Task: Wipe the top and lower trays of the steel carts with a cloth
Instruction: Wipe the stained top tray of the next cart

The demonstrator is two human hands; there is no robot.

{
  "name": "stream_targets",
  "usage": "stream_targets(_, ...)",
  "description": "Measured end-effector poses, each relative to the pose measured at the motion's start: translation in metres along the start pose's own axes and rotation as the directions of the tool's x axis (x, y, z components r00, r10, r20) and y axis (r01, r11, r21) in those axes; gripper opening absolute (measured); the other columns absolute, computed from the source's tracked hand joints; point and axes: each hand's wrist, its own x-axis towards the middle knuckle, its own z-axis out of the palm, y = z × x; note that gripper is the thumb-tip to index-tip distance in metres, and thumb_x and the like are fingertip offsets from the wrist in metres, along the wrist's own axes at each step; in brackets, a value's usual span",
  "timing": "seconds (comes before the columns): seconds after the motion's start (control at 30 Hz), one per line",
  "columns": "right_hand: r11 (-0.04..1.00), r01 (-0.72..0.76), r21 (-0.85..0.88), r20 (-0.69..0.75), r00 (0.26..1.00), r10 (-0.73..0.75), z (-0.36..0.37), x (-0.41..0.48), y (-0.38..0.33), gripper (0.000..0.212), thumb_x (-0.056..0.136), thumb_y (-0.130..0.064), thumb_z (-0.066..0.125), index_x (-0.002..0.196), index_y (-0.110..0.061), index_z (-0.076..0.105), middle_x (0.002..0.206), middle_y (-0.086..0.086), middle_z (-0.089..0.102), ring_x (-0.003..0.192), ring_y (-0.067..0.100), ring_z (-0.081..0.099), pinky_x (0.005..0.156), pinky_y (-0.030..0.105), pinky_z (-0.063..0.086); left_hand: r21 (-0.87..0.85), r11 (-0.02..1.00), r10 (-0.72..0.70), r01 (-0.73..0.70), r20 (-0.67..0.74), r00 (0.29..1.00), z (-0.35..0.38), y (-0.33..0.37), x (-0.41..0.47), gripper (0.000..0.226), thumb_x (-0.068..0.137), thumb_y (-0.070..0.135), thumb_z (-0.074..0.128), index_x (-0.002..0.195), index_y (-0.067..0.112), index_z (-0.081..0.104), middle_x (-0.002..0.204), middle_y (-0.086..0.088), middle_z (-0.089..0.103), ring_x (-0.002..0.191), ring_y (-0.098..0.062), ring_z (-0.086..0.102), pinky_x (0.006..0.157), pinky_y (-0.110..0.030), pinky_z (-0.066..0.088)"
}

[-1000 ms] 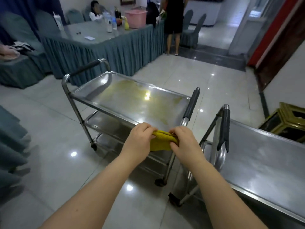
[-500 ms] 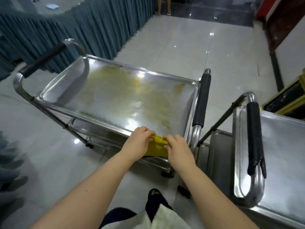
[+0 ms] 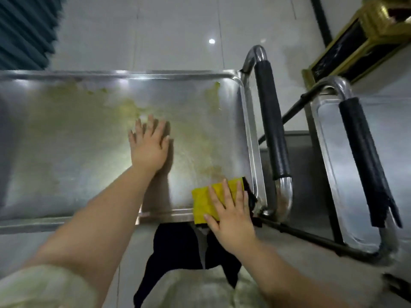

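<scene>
Now both hands lie flat on the top tray (image 3: 66,141) of the nearer steel cart (image 3: 285,196). The left hand (image 3: 149,147) rests palm down near the middle of the tray, with the arm stretched forward and the fingers straight and a little spread; its grip is wide and holds nothing. The right hand (image 3: 229,212) is at the near right corner of the tray, palm down on the yellow cloth (image 3: 201,201), with straight fingers pointing away from the person. Its grip is wide too: it presses the cloth and does not curl around it. The cloth is folded to a thick rectangle and lies partly over the near rim of the tray. The tray is brushed steel, rectangular, with rounded corners and a raised rim, and a dull yellow-green stain (image 3: 124,107) spreads over much of its surface. At the right end of the cart stands a bent chrome tube with a black foam sleeve (image 3: 271,121). Just beside it is the second cart (image 3: 389,134), of the same steel, and its own black handle sleeve (image 3: 364,156) is ragged at the lower end. Under all is a glossy pale tiled floor (image 3: 155,30). A blue pleated skirt (image 3: 22,30) hangs at the upper left, and a gold-framed dark object (image 3: 367,30) is at the upper right.
</scene>
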Motion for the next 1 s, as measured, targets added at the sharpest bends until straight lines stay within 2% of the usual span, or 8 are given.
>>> stream_targets(0.1,0.995,-0.104,0.011,-0.021,0.994,0.104,-0.008,0.034,-0.001,0.068,0.089,-0.067,0.032,0.152,-0.043,0.024,0.163,0.011,0.018,0.147,0.044,0.003,0.118,0.055,0.003,0.066,0.993,0.091,-0.093,0.020,0.996,0.013,-0.019,0.018,0.056,0.103,0.049,0.029,0.157,0.037,0.016,0.166,-0.001,0.009,0.152,-0.033,0.002,0.118,-0.061,0.000)
stream_targets(0.23,0.971,-0.238,0.019,-0.098,0.966,0.238,-0.053,0.181,0.011,0.072,0.085,-0.075,0.016,0.152,-0.050,0.013,0.166,0.006,-0.002,0.148,0.043,-0.012,0.116,0.052,-0.014,0.047,0.989,0.139,-0.138,-0.026,0.990,0.025,-0.027,0.018,0.057,0.103,0.048,0.026,0.157,0.036,0.015,0.166,-0.003,0.010,0.152,-0.032,0.005,0.118,-0.058,0.000)
stream_targets(0.37,0.952,-0.305,-0.033,-0.110,0.948,0.300,-0.093,0.293,0.015,0.064,0.093,-0.071,0.026,0.151,-0.054,0.006,0.165,-0.003,-0.011,0.144,0.048,-0.021,0.113,0.059,-0.020,0.030,0.990,0.135,-0.134,-0.030,0.990,0.027,-0.028,0.023,0.057,0.103,0.049,0.020,0.158,0.037,0.010,0.166,-0.003,0.005,0.152,-0.030,-0.002,0.118,-0.055,-0.009)
stream_targets(0.5,0.955,-0.294,0.023,-0.090,0.951,0.295,-0.067,0.217,0.004,0.064,0.089,-0.074,0.023,0.148,-0.060,0.000,0.165,-0.006,-0.010,0.144,0.047,-0.023,0.115,0.060,-0.016,0.018,0.990,0.138,-0.138,-0.017,0.990,0.027,-0.026,0.023,0.059,0.102,0.050,0.018,0.158,0.036,0.007,0.166,-0.004,0.004,0.152,-0.031,-0.003,0.118,-0.057,-0.008)
stream_targets(0.7,0.942,-0.326,0.078,0.097,0.943,0.318,-0.010,0.036,-0.027,0.063,0.083,-0.083,0.003,0.141,-0.066,-0.015,0.163,-0.007,-0.018,0.139,0.038,-0.039,0.115,0.057,-0.015,0.009,0.989,0.148,-0.147,-0.017,0.989,0.027,-0.024,0.023,0.060,0.101,0.049,0.018,0.158,0.035,0.008,0.166,-0.005,0.004,0.152,-0.032,-0.002,0.119,-0.059,-0.007)
stream_targets(0.77,0.943,-0.325,0.071,0.051,0.945,0.322,-0.025,0.089,-0.014,0.065,0.081,-0.082,0.004,0.141,-0.066,-0.013,0.162,-0.007,-0.022,0.140,0.040,-0.036,0.114,0.053,-0.022,0.015,0.988,0.155,-0.154,-0.035,0.987,0.027,-0.025,0.022,0.060,0.101,0.049,0.018,0.158,0.034,0.010,0.166,-0.005,0.006,0.152,-0.032,-0.001,0.119,-0.058,-0.006)
stream_targets(0.87,0.933,-0.355,0.055,-0.142,0.922,0.359,-0.070,0.221,0.009,0.066,0.088,-0.076,0.021,0.149,-0.058,0.006,0.165,-0.004,-0.008,0.146,0.046,-0.015,0.116,0.057,-0.014,0.018,0.989,0.148,-0.147,-0.038,0.988,0.027,-0.026,0.022,0.059,0.102,0.050,0.016,0.158,0.035,0.008,0.166,-0.004,0.004,0.153,-0.030,-0.003,0.119,-0.057,-0.006)
stream_targets(1.0,0.926,-0.365,0.095,-0.083,0.924,0.373,-0.121,0.333,0.024,0.064,0.093,-0.071,0.028,0.150,-0.056,0.004,0.165,-0.007,-0.012,0.146,0.046,-0.018,0.116,0.059,-0.011,0.026,0.991,0.132,-0.132,-0.030,0.991,0.029,-0.026,0.023,0.059,0.101,0.051,0.016,0.158,0.037,0.009,0.166,-0.002,0.003,0.153,-0.029,-0.005,0.119,-0.057,-0.008)
